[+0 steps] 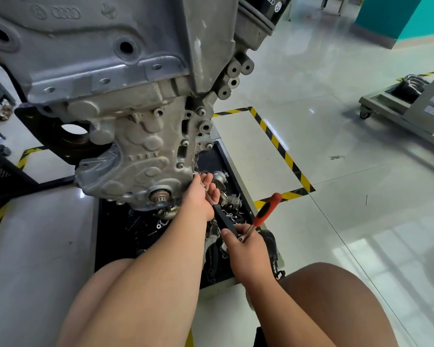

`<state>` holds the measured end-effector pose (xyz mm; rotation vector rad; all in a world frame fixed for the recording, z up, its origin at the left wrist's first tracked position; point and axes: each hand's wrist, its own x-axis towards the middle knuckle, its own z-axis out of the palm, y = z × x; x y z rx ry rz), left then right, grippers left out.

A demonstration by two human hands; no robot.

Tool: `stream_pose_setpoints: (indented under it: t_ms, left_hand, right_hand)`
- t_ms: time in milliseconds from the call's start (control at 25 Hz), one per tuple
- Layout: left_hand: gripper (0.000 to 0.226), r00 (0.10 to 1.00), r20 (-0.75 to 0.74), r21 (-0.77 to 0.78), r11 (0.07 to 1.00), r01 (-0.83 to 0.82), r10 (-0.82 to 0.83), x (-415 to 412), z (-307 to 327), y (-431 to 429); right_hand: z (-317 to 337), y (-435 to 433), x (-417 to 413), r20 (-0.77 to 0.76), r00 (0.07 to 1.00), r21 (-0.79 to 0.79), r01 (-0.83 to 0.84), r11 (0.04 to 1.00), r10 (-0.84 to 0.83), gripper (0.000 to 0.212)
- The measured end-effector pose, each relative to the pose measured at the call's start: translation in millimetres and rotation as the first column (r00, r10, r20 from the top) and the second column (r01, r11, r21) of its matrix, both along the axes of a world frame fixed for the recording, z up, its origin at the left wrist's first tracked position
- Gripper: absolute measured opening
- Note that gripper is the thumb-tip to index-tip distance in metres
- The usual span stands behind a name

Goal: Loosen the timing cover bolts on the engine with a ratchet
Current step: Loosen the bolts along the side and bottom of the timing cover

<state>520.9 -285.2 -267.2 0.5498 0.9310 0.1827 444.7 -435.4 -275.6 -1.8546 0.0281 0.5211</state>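
Observation:
The grey engine hangs in front of me, with its timing cover (145,161) at the lower middle and small bolts (179,166) along the cover's right edge. My left hand (201,196) is at the cover's lower right edge, fingers curled round the chrome front end of the ratchet. The ratchet's black handle (224,220) runs back to my right hand (247,249), which grips its rear end. In the same hand I hold a tool with a red and black handle (266,209) that sticks up to the right. The ratchet's head is hidden by my left hand.
A black tray (115,234) with several loose engine parts lies under the engine. Yellow and black tape (281,146) marks the glossy floor. A wheeled cart (386,106) stands at the right, and my bare knees fill the bottom of the view.

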Motion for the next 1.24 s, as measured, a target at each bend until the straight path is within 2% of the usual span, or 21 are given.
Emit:
stream_pose_setpoints:
  t_ms: [360,560,720,880,1240]
  left_hand:
    - [0.034,1.000,0.013,-0.004,1.000,-0.002,0.002,-5,8,-6]
    - [0.031,0.999,-0.006,-0.043,0.999,0.034,-0.034,-14,18,4]
    - [0.029,0.998,0.006,0.013,0.998,0.065,-0.066,-21,18,-11]
    - [0.029,0.999,0.041,0.027,1.000,-0.004,0.003,-33,31,-8]
    - [0.038,0.985,0.087,-0.026,0.989,-0.147,0.149,-65,50,24]
  right_hand:
    - [15,-11,-13,0.174,0.983,0.033,-0.057,0.998,0.050,0.006]
    - [21,-4,-23,0.136,0.990,0.081,-0.040,0.996,0.029,0.007]
    - [20,-6,-19,0.132,0.991,0.068,0.012,0.998,-0.021,0.008]
    - [24,-7,-13,0.185,0.982,0.043,0.032,0.999,-0.039,0.013]
    - [42,-6,-25,0.258,0.960,-0.039,-0.101,0.994,0.107,0.015]
